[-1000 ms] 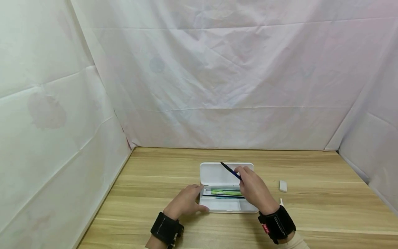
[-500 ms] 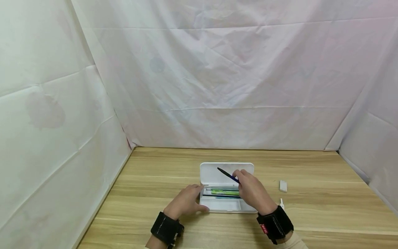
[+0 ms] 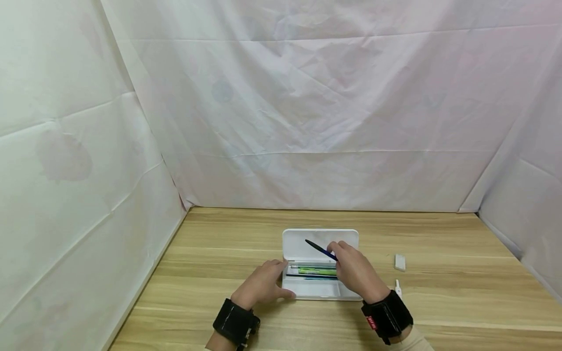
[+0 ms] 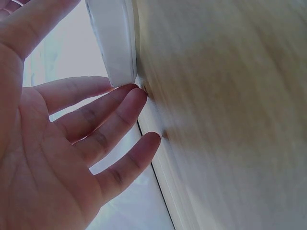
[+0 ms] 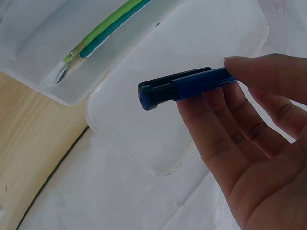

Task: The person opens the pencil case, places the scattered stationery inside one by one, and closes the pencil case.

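An open white pencil case (image 3: 311, 290) lies on the table, its lid (image 3: 294, 243) tipped back. My left hand (image 3: 261, 283) holds the case's left end, thumb at the front corner and fingers at the back corner. In the left wrist view, the fingertips (image 4: 136, 98) touch the corner of the white case wall. My right hand (image 3: 357, 270) pinches a dark blue pen (image 3: 320, 249) between thumb and fingers, tilted above the case. The pen's clip end (image 5: 160, 91) shows in the right wrist view. A green item (image 3: 313, 270) and pencils (image 5: 76, 64) lie in the back compartment.
To the right of the case lies a white eraser (image 3: 399, 262). A small white pointed object (image 3: 398, 287) lies nearer, partly behind the right wristband (image 3: 387, 317). White cloth (image 3: 307, 122) hangs behind and beside the wooden table (image 3: 219, 239).
My right hand has shifted slightly left and lower with the pen, whose far end has dropped toward the case. More of the small white object shows. My left hand has stayed still.
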{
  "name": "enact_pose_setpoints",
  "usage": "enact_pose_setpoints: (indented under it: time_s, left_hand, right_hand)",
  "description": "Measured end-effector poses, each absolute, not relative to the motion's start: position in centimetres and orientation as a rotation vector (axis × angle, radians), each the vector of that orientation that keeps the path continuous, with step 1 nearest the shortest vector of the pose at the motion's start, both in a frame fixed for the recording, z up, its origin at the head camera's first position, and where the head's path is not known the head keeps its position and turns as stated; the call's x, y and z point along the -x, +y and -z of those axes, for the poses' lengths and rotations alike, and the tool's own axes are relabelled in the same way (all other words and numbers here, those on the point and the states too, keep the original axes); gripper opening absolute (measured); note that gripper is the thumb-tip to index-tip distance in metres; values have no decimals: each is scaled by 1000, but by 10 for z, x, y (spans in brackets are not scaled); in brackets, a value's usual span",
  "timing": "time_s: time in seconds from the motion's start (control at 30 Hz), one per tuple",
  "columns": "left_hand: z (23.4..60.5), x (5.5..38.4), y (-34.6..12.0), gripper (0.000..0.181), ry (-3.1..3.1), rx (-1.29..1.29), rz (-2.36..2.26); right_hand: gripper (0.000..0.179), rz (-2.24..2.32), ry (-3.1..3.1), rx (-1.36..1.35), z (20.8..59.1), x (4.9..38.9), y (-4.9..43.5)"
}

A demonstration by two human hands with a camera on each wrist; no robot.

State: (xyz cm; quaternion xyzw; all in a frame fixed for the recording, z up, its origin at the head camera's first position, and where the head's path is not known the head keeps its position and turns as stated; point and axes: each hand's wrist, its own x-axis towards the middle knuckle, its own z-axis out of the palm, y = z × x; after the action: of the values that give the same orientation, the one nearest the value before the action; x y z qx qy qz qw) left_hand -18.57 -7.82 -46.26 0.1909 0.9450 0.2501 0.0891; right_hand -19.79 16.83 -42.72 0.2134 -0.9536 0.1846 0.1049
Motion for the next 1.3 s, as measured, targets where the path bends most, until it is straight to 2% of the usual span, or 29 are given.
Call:
enact_pose_setpoints:
  time_s: [1.3]
  left_hand:
    - [464,186,-80,88,2807,-582,-771]
  right_hand:
    - [36,-522,-2906,-615,440,201,164]
